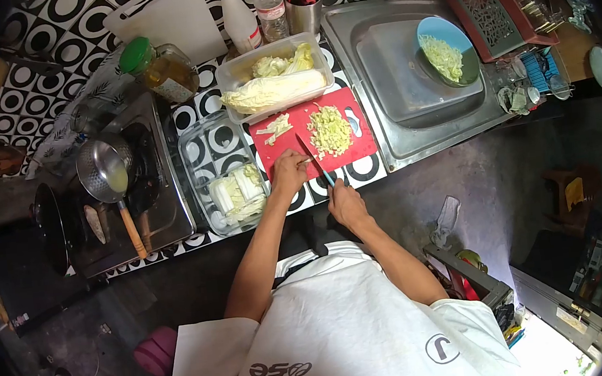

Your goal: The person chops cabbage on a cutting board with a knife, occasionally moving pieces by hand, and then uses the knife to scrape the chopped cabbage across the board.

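Note:
My right hand is closed round the handle of a knife, whose blade points away from me over a red cutting board. My left hand has its fingers bent together on a small pale strip of napa cabbage beside the blade. Right of the knife lies a heap of chopped cabbage. A few larger cabbage pieces rest at the board's left side. Behind the board, a clear plastic container holds large cabbage sections.
On the left, a glass dish holds cut cabbage; beyond it a saucepan stands on the stove. A blue bowl of shredded cabbage sits in the sink area. Bottles and a green-lidded jar line the back.

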`<act>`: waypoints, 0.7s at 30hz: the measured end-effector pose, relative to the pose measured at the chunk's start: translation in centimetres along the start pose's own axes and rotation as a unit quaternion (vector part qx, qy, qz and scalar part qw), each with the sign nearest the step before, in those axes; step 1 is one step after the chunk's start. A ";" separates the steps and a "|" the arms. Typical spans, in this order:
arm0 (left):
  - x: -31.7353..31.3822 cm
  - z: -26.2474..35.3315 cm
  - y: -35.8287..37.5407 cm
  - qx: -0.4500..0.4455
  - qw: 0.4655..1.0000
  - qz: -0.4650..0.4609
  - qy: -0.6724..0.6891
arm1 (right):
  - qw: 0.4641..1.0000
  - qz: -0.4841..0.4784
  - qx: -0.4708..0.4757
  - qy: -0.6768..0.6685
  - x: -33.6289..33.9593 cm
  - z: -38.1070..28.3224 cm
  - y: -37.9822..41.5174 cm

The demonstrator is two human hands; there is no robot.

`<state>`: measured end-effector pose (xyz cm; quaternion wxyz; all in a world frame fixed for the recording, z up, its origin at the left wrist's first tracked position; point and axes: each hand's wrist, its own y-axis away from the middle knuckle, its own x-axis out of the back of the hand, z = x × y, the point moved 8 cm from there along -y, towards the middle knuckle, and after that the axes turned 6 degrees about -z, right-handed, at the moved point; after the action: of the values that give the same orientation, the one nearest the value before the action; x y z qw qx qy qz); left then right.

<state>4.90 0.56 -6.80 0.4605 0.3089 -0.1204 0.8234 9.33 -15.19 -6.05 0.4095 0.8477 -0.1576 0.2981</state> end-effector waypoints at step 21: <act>0.5 0.7 1.1 0.021 0.998 0.057 -0.030 | 1.000 -0.013 -0.008 0.001 0.3 0.3 1.1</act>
<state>4.09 -0.01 -5.80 0.4021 0.3356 -0.1347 0.8412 9.15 -16.13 -5.35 0.4204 0.8460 -0.1481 0.2925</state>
